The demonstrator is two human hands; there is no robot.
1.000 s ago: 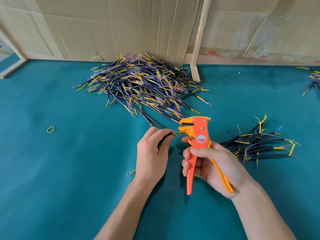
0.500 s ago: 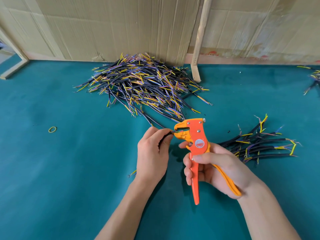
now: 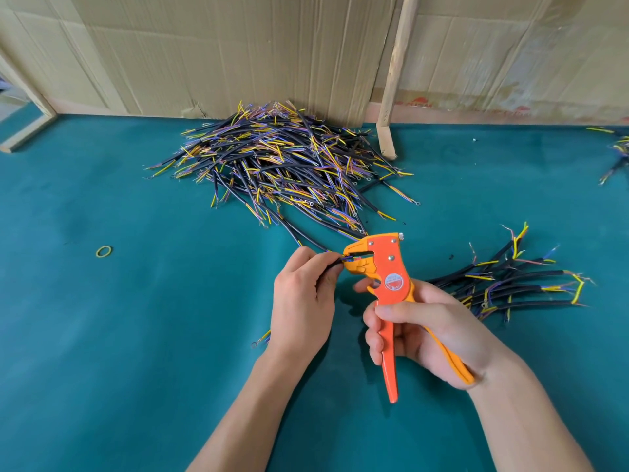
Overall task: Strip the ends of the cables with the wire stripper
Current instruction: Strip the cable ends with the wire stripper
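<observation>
item: cable (image 3: 332, 264), pinched in left hand (image 3: 301, 301), coloured tip inside wire stripper (image 3: 383, 267) jaws. right hand (image 3: 425, 330) wraps both handles. risk: loose pinch lets cable slide out; deep insertion nicks conductors.

The wire stripper (image 3: 388, 277) looks like glossy orange plastic, with small bright metal rivets on its head. The counter (image 3: 119, 335) wears a matt teal covering, faintly scuffed. The cables (image 3: 282, 165) have smooth black sheaths, slightly shiny. Behind them the cardboard (image 3: 238, 52) is dull brown paper, creased and ribbed. The slat (image 3: 394, 73) is rough pale wood.
</observation>
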